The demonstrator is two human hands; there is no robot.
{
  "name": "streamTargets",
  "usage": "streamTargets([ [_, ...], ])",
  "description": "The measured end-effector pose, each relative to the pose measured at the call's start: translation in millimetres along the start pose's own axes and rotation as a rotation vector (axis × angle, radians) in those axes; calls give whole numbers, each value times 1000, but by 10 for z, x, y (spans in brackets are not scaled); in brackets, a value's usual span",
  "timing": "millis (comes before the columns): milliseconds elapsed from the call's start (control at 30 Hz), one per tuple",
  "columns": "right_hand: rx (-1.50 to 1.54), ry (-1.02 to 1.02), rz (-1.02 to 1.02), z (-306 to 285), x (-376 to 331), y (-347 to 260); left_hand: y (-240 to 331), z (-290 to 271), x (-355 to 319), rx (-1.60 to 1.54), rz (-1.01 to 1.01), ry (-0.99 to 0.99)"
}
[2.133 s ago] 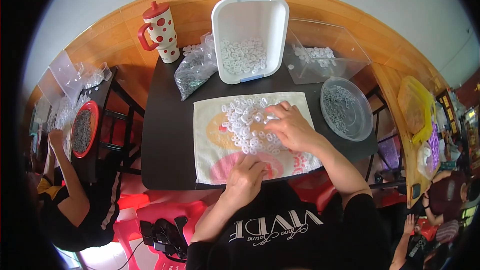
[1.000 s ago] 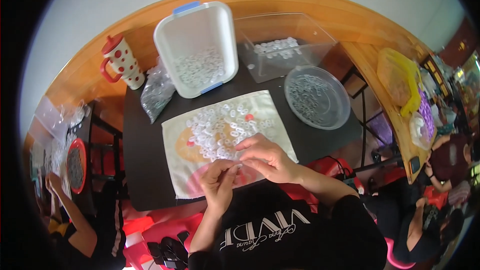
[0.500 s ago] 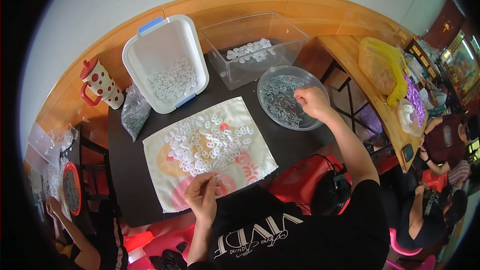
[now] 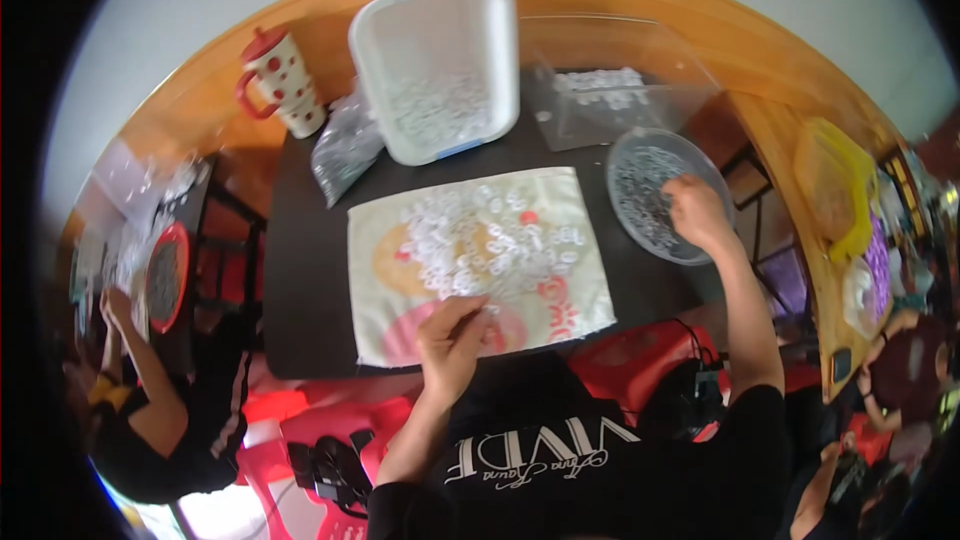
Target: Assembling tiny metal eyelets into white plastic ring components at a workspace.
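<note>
My left hand (image 4: 448,350) is above the near edge of a printed cloth (image 4: 590,292), thumb and forefinger pinched on a small white plastic piece, which is blurred. On the cloth lies a loose spread of small white plastic pieces (image 4: 445,250), each with holes. My right hand (image 4: 697,212) reaches into a round clear bowl (image 4: 613,185) at the right of the dark table. Its fingers are drawn together at the small grey screws (image 4: 648,190) in the bowl; whatever is between the fingertips is hidden.
Behind the cloth stand a white tub (image 4: 435,35) and a clear box (image 4: 680,50), both with white pieces inside. A grey-filled plastic bag (image 4: 345,145) and a red-dotted mug (image 4: 285,85) are at the back left. Another person's hands (image 4: 117,308) work beside a red basin (image 4: 184,270) at far left.
The whole view has shifted, so the table sits further right and higher. My left hand stays pinched near the cloth's edge; my right hand remains in the bowl, fingers still together.
</note>
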State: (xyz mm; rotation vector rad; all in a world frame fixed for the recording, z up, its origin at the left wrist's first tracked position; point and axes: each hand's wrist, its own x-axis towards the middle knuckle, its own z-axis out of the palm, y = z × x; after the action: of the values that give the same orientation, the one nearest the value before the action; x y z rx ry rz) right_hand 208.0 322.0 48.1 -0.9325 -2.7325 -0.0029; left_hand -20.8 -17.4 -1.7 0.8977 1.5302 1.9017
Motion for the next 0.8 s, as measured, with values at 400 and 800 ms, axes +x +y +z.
streamTargets([
  [400, 1441, -309, -241, 181, -183, -2141, -64, -65, -45, -109, -88, -20],
  [800, 1133, -297, -378, 138, -132, -2258, -70, -78, -42, -133, -11, -52],
])
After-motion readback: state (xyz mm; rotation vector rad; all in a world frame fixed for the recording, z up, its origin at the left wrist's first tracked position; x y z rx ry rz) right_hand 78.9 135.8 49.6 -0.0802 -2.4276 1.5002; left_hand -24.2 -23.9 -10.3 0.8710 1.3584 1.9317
